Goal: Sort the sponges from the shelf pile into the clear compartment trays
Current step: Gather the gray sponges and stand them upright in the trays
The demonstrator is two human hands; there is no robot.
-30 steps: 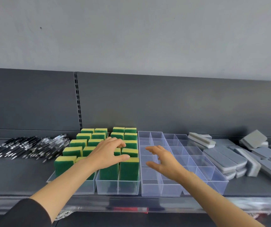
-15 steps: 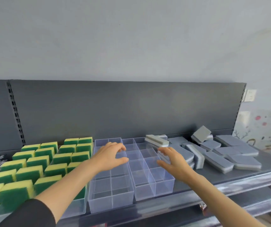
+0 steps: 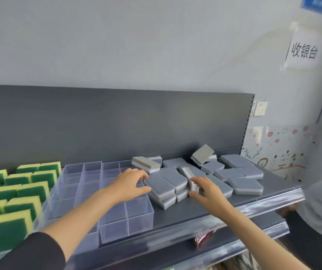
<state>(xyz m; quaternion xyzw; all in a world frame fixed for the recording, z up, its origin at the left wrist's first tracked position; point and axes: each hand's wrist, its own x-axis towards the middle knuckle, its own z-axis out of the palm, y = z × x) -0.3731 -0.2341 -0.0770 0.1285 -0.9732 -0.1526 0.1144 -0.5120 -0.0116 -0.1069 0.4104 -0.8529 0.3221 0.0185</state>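
This is looking like a small shop. A grey metal shelf [image 3: 185, 213] is running along the wall [image 3: 136, 45], with a slotted back panel [image 3: 117, 123] behind it and a clear price strip [image 3: 244, 207] lining its front. On it green-and-yellow sponges [image 3: 19, 191] are standing in neat rows, clear compartment trays [image 3: 127, 228] are sitting beside them, and grey sponges [image 3: 244, 184] are lying heaped like loose stock. A paper sign [image 3: 303, 51] is reading 收银台, cashier's desk. A red packet [image 3: 203, 238], too blurred to identify, is showing underneath.
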